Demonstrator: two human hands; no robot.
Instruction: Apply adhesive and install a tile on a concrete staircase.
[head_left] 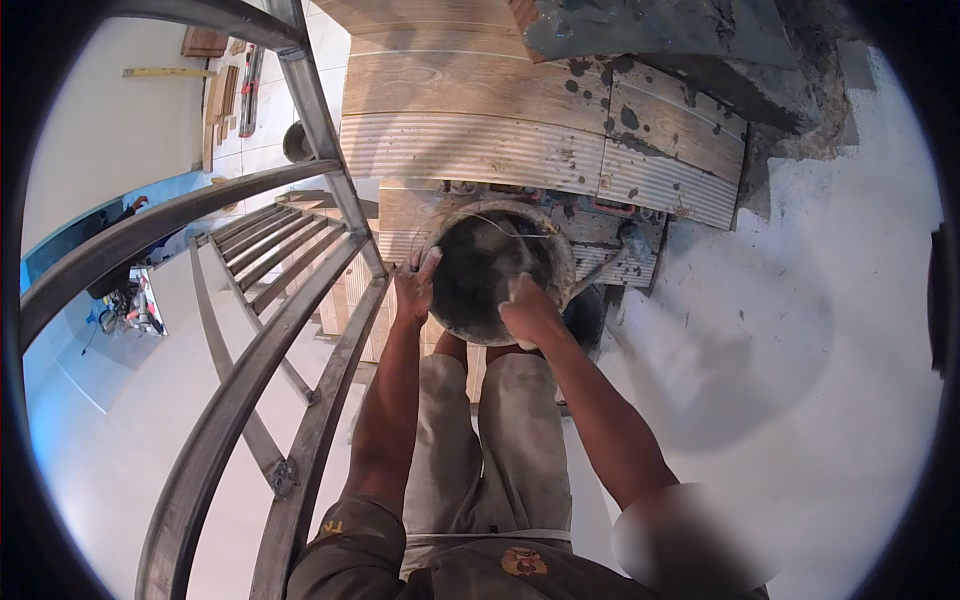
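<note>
A round bucket (pixel 468 325) with a mortar-crusted rim stands in front of my legs, dark grey wet mix inside it. My left hand (pixel 415 287) grips its left rim, thumb toward the inside and fingers along the outer wall. Over the right part of the opening, my right hand (pixel 528 312) is closed in a fist. What it holds is hidden; the mix around it looks smeared by motion. A thin wire handle (pixel 490 222) crosses the bucket's far side. Just right of the bucket lies a mortar-covered trowel-like tool (pixel 632 242).
Wood-look tiled steps (pixel 450 140) with ribbed edges and dark mortar splashes rise beyond the bucket. A grey sheet (pixel 655 28) smeared with mortar lies at the top. Metal railing (pixel 318 110) runs close along my left. Another dark bucket (pixel 585 318) is partly hidden at right.
</note>
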